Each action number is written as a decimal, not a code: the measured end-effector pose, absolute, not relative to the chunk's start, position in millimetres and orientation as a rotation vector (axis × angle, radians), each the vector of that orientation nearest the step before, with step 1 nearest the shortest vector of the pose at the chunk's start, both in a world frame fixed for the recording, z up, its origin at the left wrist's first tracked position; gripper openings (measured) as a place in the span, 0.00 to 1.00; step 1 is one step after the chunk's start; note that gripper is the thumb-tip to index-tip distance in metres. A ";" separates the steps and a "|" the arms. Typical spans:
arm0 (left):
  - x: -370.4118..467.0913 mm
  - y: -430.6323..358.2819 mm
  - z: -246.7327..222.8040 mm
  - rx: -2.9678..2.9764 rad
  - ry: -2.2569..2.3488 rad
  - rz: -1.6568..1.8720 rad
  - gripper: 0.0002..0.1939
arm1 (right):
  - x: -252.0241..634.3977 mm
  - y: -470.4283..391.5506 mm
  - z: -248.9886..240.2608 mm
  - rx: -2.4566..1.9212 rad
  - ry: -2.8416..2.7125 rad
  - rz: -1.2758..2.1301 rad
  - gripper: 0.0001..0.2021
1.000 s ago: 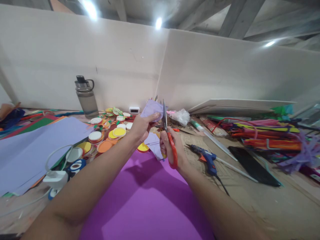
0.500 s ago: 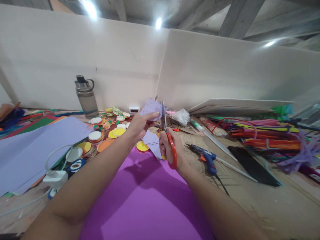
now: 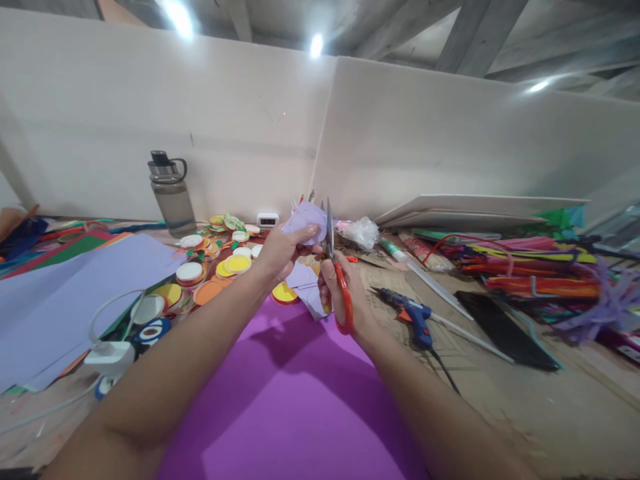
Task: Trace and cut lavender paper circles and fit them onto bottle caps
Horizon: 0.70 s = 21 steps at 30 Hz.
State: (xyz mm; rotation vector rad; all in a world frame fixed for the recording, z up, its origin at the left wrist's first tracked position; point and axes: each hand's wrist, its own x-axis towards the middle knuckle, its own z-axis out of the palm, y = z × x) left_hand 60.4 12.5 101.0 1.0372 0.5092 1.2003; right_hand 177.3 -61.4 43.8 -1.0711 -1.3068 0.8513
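While left hand (image 3: 280,253) pinches thin lilac paper piece (image 3: 305,217), right hand (image 3: 350,283) grips red-handled metal scissors (image 3: 341,279) — best turn paper, not scissors; slow, even snips.

Three white lamps (image 3: 316,45) glare overhead, the left and middle ones blown out with hazy halos, and wash the pale wall panels (image 3: 240,100) in cool, uneven light. Soft-edged shadows darken the purple sheet (image 3: 295,413). Fine detail looks smeared, and wide-angle distortion stretches the paper strips (image 3: 603,303) near the right edge.
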 end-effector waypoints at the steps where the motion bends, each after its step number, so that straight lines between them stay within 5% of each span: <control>1: 60.3 12.7 101.2 1.039 0.506 1.199 0.11 | 177.2 -61.7 44.3 -1.072 -1.306 0.850 0.22; 21: 53.6 16.7 105.9 1.116 0.507 1.195 0.10 | 176.0 -62.7 47.0 -1.068 -1.304 0.861 0.22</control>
